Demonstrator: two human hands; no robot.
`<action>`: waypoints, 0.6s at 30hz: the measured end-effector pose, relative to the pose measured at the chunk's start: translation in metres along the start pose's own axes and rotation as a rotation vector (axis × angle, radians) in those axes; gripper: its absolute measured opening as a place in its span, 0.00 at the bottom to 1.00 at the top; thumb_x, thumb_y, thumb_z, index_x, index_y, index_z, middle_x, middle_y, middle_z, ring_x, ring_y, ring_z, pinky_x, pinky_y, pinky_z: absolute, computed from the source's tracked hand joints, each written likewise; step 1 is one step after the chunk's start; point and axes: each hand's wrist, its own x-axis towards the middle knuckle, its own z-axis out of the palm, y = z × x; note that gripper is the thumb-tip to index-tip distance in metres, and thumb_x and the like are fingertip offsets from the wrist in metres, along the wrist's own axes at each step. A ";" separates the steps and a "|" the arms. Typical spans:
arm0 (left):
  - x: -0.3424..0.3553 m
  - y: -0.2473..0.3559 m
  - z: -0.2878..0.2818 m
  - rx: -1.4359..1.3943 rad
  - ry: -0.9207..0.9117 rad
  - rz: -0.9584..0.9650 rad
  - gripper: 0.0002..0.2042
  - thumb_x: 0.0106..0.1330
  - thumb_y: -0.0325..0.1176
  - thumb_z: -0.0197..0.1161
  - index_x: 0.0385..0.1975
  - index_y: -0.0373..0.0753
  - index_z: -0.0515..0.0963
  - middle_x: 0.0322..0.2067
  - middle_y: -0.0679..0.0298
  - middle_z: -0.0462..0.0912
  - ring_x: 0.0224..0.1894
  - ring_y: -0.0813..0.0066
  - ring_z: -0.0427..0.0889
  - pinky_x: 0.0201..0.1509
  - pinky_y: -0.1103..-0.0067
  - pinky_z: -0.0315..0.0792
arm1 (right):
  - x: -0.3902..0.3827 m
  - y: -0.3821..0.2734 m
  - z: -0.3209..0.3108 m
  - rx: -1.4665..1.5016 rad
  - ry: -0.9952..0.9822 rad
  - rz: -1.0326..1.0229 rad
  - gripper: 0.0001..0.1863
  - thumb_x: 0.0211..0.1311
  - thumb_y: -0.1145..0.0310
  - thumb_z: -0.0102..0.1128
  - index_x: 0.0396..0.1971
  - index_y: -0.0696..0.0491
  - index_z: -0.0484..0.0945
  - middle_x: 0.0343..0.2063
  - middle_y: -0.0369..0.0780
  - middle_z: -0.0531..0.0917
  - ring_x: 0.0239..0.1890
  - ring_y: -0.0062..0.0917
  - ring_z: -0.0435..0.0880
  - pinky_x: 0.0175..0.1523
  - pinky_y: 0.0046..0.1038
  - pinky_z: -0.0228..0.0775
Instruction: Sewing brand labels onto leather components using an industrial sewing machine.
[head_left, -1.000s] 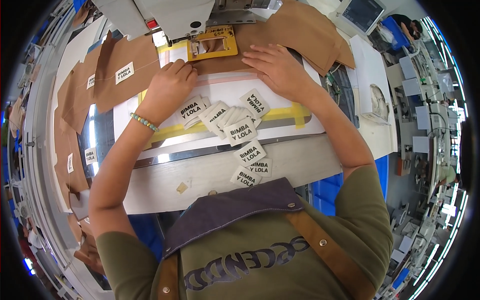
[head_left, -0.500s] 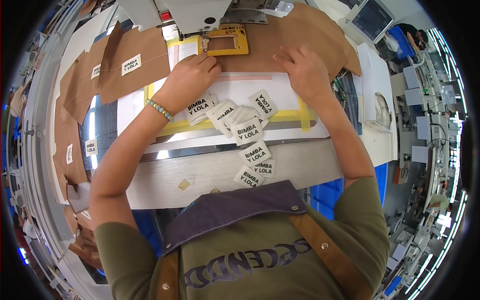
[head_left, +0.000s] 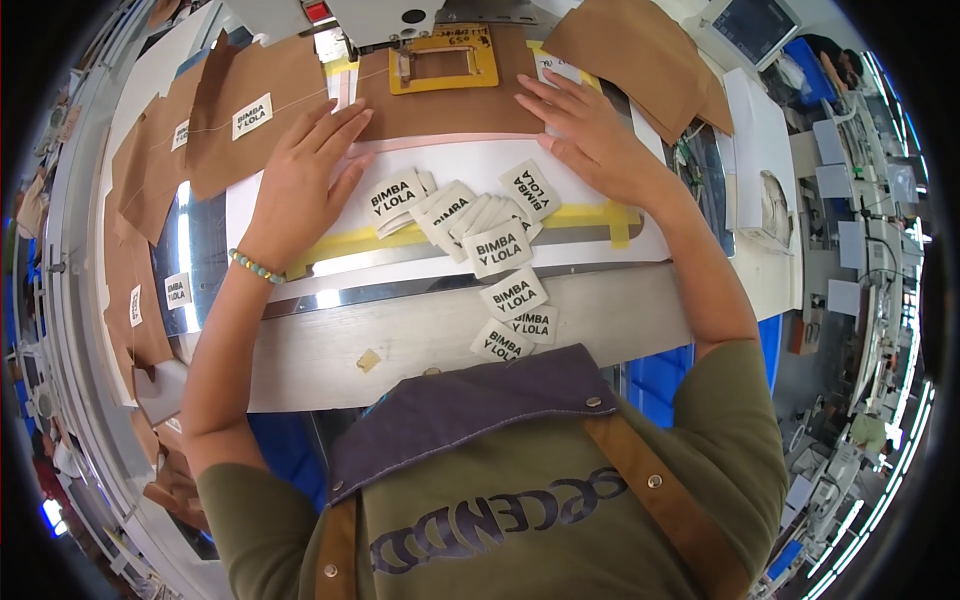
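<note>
A brown fabric panel lies flat under the sewing machine head, its near edge along a pink strip. My left hand rests open at the panel's left edge, fingertips touching it. At the right edge my right hand spreads its fingers, the tips on the panel. A yellow template frame with a rectangular window lies on the panel beneath the machine. Between my forearms several white printed labels are heaped on a white board edged with yellow tape.
On the left, brown panels with white labels hang together by a thread. More brown panels are stacked at the far right, near a control screen and a white box. A small tan scrap lies near the table's front edge.
My left hand has moved left, off the template, and opened. My right hand has come slightly left onto the panel's edge. The panel under the template now lies apart from the stack at right.
</note>
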 end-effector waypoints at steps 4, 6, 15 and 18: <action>-0.013 0.001 0.002 -0.038 -0.067 -0.075 0.22 0.73 0.36 0.70 0.64 0.36 0.82 0.68 0.61 0.83 0.71 0.52 0.77 0.75 0.62 0.72 | -0.008 -0.004 0.012 -0.083 0.005 -0.011 0.33 0.84 0.54 0.48 0.82 0.52 0.62 0.84 0.40 0.59 0.86 0.41 0.52 0.88 0.49 0.37; -0.014 0.001 0.002 -0.054 -0.066 -0.077 0.21 0.73 0.36 0.70 0.63 0.36 0.83 0.67 0.60 0.83 0.71 0.53 0.77 0.75 0.63 0.73 | -0.008 -0.005 0.014 -0.095 -0.001 -0.001 0.35 0.85 0.51 0.47 0.83 0.51 0.60 0.85 0.39 0.58 0.86 0.41 0.51 0.88 0.50 0.36; -0.015 -0.001 -0.004 -0.228 -0.130 -0.153 0.21 0.71 0.32 0.71 0.62 0.36 0.83 0.67 0.59 0.81 0.71 0.53 0.77 0.74 0.64 0.73 | 0.001 -0.002 0.016 -0.186 0.058 -0.039 0.36 0.84 0.44 0.49 0.81 0.50 0.64 0.84 0.36 0.61 0.86 0.36 0.51 0.88 0.53 0.35; -0.014 0.002 -0.005 -0.225 -0.071 -0.138 0.23 0.71 0.34 0.71 0.64 0.37 0.82 0.68 0.60 0.81 0.72 0.53 0.75 0.75 0.63 0.72 | -0.002 -0.002 0.010 -0.117 0.080 -0.059 0.36 0.82 0.46 0.49 0.82 0.47 0.62 0.84 0.38 0.60 0.86 0.40 0.52 0.88 0.52 0.36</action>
